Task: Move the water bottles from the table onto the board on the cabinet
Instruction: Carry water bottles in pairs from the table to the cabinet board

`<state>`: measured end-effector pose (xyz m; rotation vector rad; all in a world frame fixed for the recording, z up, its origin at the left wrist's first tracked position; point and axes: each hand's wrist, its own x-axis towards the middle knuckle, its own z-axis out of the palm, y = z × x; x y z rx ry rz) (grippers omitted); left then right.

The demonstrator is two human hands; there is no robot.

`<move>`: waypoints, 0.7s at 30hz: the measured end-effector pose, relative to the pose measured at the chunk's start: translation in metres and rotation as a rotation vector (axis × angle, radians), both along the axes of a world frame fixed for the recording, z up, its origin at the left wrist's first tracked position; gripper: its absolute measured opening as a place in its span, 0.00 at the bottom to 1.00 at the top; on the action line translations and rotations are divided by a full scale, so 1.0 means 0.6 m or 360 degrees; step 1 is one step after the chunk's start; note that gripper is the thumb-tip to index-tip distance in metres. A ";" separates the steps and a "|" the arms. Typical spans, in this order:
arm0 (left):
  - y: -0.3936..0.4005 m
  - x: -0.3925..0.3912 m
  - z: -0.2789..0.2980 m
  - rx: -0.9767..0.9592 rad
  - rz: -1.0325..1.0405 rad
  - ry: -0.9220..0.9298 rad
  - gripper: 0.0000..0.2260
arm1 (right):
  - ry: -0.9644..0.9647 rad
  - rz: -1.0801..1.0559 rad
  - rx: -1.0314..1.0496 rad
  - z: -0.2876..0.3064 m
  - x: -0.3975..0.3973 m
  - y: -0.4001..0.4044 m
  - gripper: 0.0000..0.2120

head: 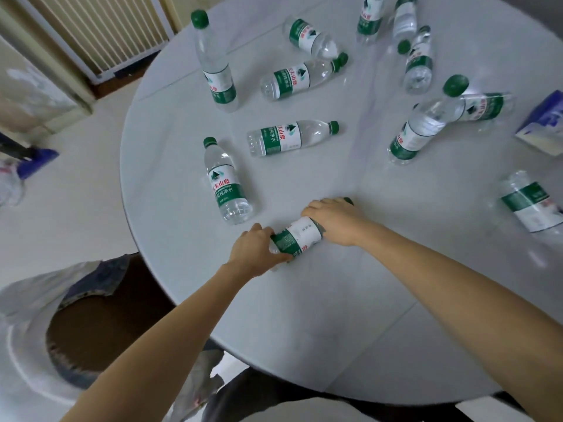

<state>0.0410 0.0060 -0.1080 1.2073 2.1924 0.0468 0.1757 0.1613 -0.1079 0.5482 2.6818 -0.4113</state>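
Left hand (254, 249) and right hand (333, 219), each grip around one lying water bottle (297, 237) on the table (335, 315).

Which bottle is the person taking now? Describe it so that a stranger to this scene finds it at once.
Start at the round white table and go to its near edge, where both arms reach in. The held bottle lies on its side there, the left hand at its base and the right hand over its cap end. It is the only bottle with hands on it.

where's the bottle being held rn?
Head view, near edge of the table: the held bottle lies between left hand and right hand, just below-right of a lying bottle.
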 end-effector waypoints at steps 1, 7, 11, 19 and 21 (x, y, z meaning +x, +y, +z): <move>0.000 0.005 -0.003 0.0011 0.0074 -0.0021 0.28 | 0.0070 -0.0073 -0.0018 -0.002 -0.001 -0.001 0.23; 0.003 0.014 -0.013 -0.0123 0.0268 -0.0337 0.26 | 0.0728 -0.1613 -0.0371 -0.015 -0.006 -0.064 0.25; -0.004 -0.029 -0.001 -0.0190 0.0096 -0.0607 0.22 | 0.0622 -0.2441 -0.0842 -0.038 -0.053 -0.086 0.41; 0.033 -0.194 0.015 0.0544 0.1048 -0.0205 0.25 | 0.0530 -0.2075 -0.0222 -0.060 -0.136 -0.091 0.34; 0.068 -0.219 0.002 0.0382 0.1158 -0.0251 0.33 | 0.0490 -0.1944 -0.0147 -0.066 -0.150 -0.089 0.35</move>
